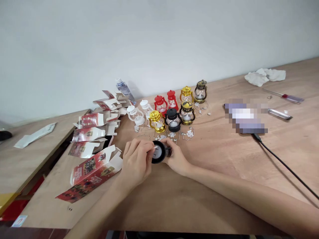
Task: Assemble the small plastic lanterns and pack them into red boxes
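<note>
My right hand (pixel 177 157) grips a small black lantern (pixel 163 153) on its side, the round base turned toward me. A pale disc with a slot shows inside the black rim. At the left of that base, my left hand (pixel 138 158) is closed, thumb and fingertips pinched together against it. A tiny white bit shows at those fingertips, too small to name. Just beyond my hands lie small white pieces (pixel 171 134), coin-like discs and thin bent wires. Behind them stand a black lantern (pixel 172 121), a gold lantern (pixel 157 122) and a bronze-black lantern (pixel 187 114).
White lanterns (pixel 136 116) and red lanterns (pixel 160 105) stand farther back. Opened red cartons (pixel 91 169) crowd the left, near a plastic bottle (pixel 124 89). To the right lie a phone (pixel 245 118) on a cable (pixel 281 157), a screwdriver (pixel 292 98) and crumpled tissue (pixel 264 76).
</note>
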`<action>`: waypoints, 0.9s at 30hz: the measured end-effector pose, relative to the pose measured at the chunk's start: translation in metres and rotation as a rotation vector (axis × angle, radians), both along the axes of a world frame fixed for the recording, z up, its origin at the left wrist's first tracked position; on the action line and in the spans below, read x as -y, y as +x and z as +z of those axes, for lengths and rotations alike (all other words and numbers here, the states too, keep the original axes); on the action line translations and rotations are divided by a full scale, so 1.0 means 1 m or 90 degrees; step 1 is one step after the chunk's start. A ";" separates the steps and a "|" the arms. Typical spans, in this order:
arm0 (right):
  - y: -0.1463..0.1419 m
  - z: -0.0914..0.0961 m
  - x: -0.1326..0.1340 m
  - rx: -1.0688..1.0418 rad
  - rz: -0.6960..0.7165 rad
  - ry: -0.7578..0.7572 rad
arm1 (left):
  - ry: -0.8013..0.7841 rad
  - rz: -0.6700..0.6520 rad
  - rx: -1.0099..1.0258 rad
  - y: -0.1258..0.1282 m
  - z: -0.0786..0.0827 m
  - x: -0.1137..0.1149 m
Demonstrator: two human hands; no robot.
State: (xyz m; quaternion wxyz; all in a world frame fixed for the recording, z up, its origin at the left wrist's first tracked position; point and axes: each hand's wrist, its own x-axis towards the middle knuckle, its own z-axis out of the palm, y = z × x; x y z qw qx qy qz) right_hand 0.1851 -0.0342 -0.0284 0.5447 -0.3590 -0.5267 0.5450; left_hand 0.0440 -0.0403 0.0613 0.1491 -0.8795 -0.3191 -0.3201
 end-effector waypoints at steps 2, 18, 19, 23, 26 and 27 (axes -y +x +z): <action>0.000 0.000 0.000 0.001 -0.001 0.005 | 0.046 0.026 0.000 0.005 -0.005 -0.001; 0.001 0.003 0.000 0.010 -0.011 0.006 | 0.051 0.075 0.038 0.008 -0.014 -0.002; 0.001 0.003 0.000 0.014 -0.013 -0.002 | 0.062 0.074 0.039 0.008 -0.015 -0.003; 0.001 0.001 0.000 0.020 -0.010 -0.018 | 0.089 0.061 0.058 0.007 -0.018 -0.004; 0.000 0.000 -0.001 0.004 -0.015 -0.001 | 0.062 0.059 0.055 0.007 -0.013 -0.004; 0.000 0.000 -0.001 -0.001 -0.015 0.003 | 0.055 0.056 0.047 0.007 -0.010 -0.003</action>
